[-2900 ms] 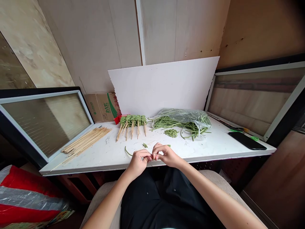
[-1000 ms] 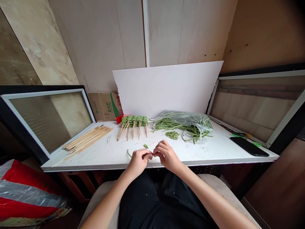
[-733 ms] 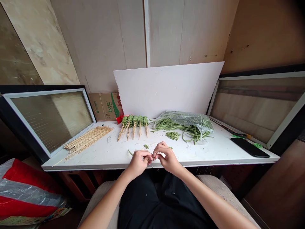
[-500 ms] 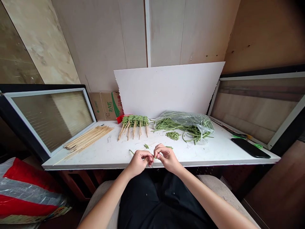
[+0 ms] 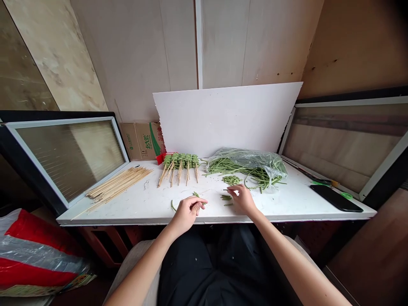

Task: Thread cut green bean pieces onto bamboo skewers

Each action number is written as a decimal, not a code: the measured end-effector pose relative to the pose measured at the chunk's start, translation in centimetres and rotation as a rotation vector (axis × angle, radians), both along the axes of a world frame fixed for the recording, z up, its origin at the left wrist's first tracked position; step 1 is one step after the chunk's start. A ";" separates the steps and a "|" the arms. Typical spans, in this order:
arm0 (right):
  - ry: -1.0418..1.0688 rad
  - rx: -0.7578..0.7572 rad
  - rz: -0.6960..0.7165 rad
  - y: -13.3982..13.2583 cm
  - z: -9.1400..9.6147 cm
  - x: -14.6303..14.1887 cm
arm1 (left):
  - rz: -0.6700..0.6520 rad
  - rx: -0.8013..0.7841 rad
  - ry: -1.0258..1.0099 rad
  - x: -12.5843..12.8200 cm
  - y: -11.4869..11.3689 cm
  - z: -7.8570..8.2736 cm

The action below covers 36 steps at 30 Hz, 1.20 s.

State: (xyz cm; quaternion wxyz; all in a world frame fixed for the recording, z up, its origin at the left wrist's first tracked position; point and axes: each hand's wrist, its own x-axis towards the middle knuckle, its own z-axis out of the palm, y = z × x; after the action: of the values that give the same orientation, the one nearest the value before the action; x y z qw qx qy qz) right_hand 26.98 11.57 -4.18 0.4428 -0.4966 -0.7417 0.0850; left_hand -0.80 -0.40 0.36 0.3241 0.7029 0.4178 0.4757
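Note:
My left hand point(image 5: 188, 211) rests at the white table's point(image 5: 287, 199) front edge, fingers pinched on a thin bamboo skewer with green bean pieces on it. My right hand point(image 5: 241, 198) lies further out on the table with fingers reaching over a few loose cut bean pieces point(image 5: 226, 197), touching them. A small heap of cut bean pieces point(image 5: 231, 179) lies just beyond. One long curved bean point(image 5: 172, 206) lies left of my left hand.
Finished bean skewers point(image 5: 180, 164) lie at the back centre, a pile of bare bamboo skewers point(image 5: 116, 185) at the left. A plastic bag of long beans point(image 5: 248, 165) sits right of centre. A black phone point(image 5: 336, 197) and green-handled scissors point(image 5: 321, 182) lie at the right.
My hands were pinched together at the table's edge. My right hand has since parted from the left and moved forward and right to the loose bean pieces.

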 end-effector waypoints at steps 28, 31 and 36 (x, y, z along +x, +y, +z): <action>0.025 0.240 0.597 -8.1 7.0 -6.1 | 0.061 -0.073 -0.077 0.1 -0.1 0.5; 0.033 0.263 0.556 -8.1 7.3 -5.9 | 0.136 -0.034 -0.085 0.0 -0.1 0.6; -0.003 0.276 0.576 -8.5 7.1 -6.2 | 0.157 0.037 -0.065 0.3 -0.4 0.7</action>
State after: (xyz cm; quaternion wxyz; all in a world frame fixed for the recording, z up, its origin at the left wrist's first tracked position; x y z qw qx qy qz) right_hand 20.81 3.06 2.91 0.4628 -0.2016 -0.8569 0.1045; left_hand -0.53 -0.77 1.10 0.2860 0.6579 0.4520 0.5301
